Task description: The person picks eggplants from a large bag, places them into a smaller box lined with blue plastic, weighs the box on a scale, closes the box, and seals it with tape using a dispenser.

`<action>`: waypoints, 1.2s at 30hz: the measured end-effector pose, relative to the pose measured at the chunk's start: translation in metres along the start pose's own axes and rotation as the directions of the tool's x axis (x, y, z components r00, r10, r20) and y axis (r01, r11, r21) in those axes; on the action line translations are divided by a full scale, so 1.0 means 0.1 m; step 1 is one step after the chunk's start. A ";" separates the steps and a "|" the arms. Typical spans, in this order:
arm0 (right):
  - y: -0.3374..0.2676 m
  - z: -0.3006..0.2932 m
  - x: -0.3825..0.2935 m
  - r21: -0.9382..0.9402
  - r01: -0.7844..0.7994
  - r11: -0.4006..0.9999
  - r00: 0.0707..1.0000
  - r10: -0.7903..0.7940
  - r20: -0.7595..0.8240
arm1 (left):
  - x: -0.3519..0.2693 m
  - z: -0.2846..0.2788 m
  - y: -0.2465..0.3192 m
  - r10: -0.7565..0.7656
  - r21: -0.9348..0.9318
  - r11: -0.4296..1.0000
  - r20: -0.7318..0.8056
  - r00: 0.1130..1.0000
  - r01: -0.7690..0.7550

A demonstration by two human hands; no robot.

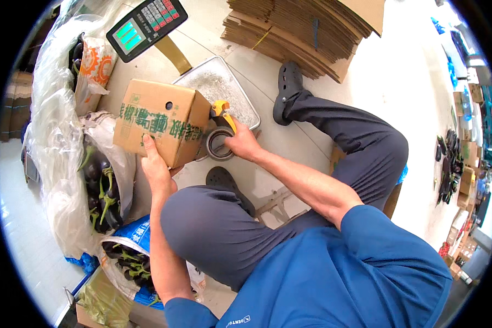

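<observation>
My left hand holds a cardboard box by its near side, thumb on the printed face and fingertips showing beneath its lower edge. The box is tilted, bears green writing and has a round hole. On its right, my right hand grips a yellow-handled tape dispenser with a roll of tape, close against the box's side. Behind the box lies the metal platform of a scale. The scale's display head, with lit green panels and a keypad, stands at the upper left on a gold-coloured post.
Flattened cardboard boxes are stacked at the top. Sacks of eggplants stand along the left beside clear plastic sheeting. More eggplants lie on the floor far right. My knees and dark clogs flank the work area.
</observation>
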State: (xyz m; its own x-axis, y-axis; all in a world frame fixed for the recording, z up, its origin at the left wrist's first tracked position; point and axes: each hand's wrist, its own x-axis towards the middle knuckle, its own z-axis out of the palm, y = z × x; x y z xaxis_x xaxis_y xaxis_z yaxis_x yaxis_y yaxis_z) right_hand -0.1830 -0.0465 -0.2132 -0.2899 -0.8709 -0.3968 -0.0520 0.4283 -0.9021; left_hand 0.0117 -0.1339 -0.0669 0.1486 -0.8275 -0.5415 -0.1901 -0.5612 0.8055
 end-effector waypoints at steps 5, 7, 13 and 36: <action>-0.10 0.03 -0.32 -0.172 -0.074 0.982 0.980 0.104 0.171 | 0.12 -0.13 -0.12 0.087 -0.014 0.996 -0.034 0.996 -0.087; 0.02 -0.21 -0.09 -0.306 0.023 0.952 0.954 0.071 0.292 | 0.07 -0.07 -0.05 0.098 -0.012 0.995 -0.011 0.995 -0.098; -0.55 -0.97 1.58 -0.452 0.455 0.768 0.601 0.109 0.791 | 0.05 0.01 -0.04 0.130 -0.033 0.991 -0.005 0.991 -0.131; 0.91 -0.59 -0.03 -0.811 0.010 0.585 0.867 0.399 0.299 | 0.45 -0.15 0.05 0.382 -0.034 0.912 -0.293 0.876 -0.409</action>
State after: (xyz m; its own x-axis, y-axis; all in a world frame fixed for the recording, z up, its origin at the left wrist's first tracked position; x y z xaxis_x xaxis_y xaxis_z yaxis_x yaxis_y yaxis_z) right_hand -0.2435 0.0094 -0.2839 0.0134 -0.6565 -0.7542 -0.8083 0.4370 -0.3947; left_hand 0.0318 -0.1734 -0.0840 0.3422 -0.9347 -0.0959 -0.2015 -0.1727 0.9642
